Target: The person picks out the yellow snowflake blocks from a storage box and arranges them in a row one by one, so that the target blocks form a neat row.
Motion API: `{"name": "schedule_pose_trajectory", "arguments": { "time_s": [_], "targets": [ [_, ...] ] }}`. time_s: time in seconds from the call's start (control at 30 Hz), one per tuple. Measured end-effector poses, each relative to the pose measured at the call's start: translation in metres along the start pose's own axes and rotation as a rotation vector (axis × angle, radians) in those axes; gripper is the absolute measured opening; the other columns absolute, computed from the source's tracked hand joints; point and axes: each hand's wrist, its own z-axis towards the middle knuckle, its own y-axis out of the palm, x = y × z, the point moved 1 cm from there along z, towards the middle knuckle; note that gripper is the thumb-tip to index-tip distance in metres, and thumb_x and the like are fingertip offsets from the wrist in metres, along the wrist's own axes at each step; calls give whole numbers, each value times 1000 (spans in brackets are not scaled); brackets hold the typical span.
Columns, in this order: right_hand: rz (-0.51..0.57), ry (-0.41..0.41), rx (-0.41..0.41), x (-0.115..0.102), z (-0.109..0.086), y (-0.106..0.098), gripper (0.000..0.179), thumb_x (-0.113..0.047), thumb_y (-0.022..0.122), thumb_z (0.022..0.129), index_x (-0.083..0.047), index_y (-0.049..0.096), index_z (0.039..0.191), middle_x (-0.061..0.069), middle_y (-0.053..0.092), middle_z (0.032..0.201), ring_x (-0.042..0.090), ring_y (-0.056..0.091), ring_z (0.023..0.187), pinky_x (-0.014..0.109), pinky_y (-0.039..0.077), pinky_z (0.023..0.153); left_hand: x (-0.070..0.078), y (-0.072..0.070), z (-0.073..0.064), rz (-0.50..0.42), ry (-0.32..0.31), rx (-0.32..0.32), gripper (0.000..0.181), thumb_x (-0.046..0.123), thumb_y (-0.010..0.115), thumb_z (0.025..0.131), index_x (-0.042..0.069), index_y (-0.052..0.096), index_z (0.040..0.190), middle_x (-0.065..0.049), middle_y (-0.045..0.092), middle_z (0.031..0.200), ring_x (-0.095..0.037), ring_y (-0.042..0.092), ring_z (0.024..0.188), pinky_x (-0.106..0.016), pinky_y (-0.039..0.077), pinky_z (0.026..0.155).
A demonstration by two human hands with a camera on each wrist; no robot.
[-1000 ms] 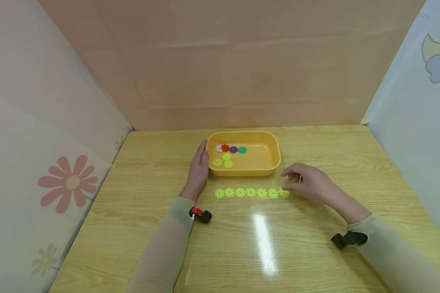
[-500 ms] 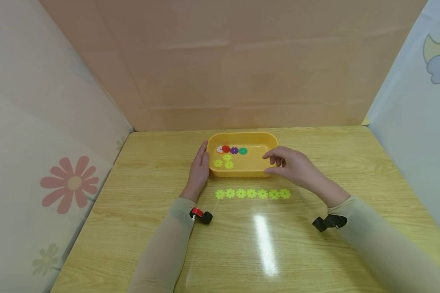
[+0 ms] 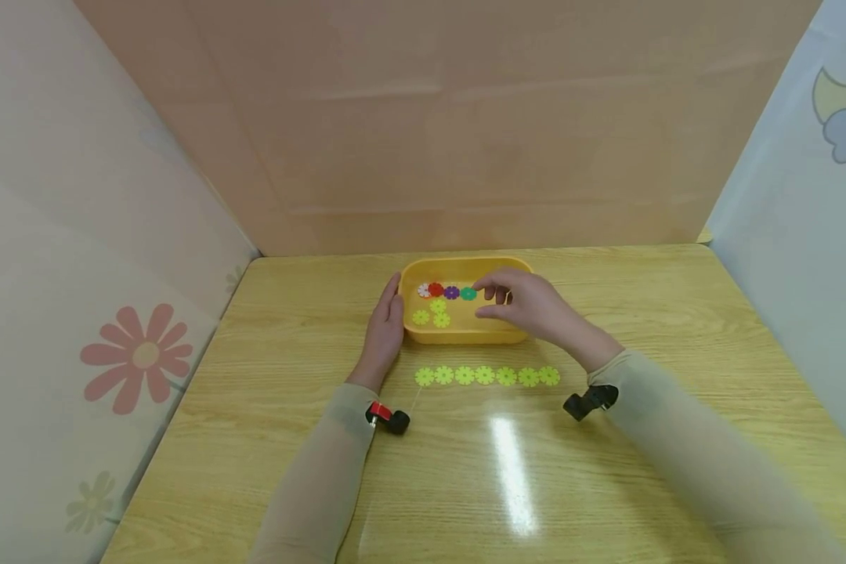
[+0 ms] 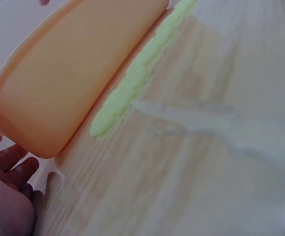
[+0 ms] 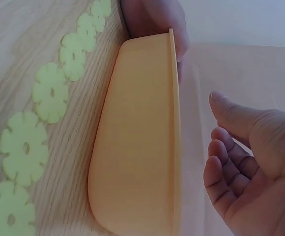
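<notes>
A yellow plastic basin (image 3: 465,337) stands near the back of the table. In it lie a white, a red, a purple and a green (image 3: 468,294) flower-shaped disc, with several yellow discs (image 3: 440,319) closer to the front. My left hand (image 3: 383,333) rests against the basin's left side, fingers extended along the wall. Above the basin's right part hovers my right hand (image 3: 525,304), thumb and index finger apart, the other fingers loosely bent, nothing between them. Its index fingertip appears close to the green disc; contact cannot be told. The right wrist view also shows the right hand (image 5: 260,162) holding nothing.
A row of several yellow flower discs (image 3: 484,375) lies on the wooden table (image 3: 437,486) in front of the basin. A pinkish panel (image 3: 451,117) rises behind the table, and patterned walls (image 3: 35,235) flank it. Both wrists carry small black cameras (image 3: 397,422).
My right hand has moved left and away from me, from the right end of the yellow row to above the basin. The left hand stays at the basin's side.
</notes>
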Motion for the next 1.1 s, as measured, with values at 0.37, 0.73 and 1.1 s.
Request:
{"name": "schedule_pose_trajectory", "arguments": {
  "time_s": [0.37, 0.73, 1.1],
  "targets": [
    [-8, -16, -41, 1, 37, 23, 38, -19, 92, 93, -6, 81, 127, 0, 72, 97, 20, 64, 88, 38, 53, 78, 2, 0, -1, 11, 12, 5, 58, 43, 31, 121, 28, 29, 177, 7, 29, 181, -19, 22, 167, -46, 20, 136],
    [40, 29, -142, 7, 58, 41, 38, -18, 91, 94, -5, 81, 127, 11, 77, 113, 26, 66, 97, 44, 55, 89, -2, 0, 1, 7, 10, 10, 56, 39, 32, 122, 27, 30, 177, 6, 30, 180, -20, 24, 167, -48, 21, 136],
    [59, 36, -251, 14, 67, 53, 33, -18, 87, 98, -10, 81, 130, 5, 74, 109, 24, 65, 95, 42, 57, 86, 0, -2, 2, 35, 19, 24, 56, 38, 33, 122, 25, 32, 176, 3, 33, 179, -24, 27, 166, -51, 24, 135]
  ]
}}
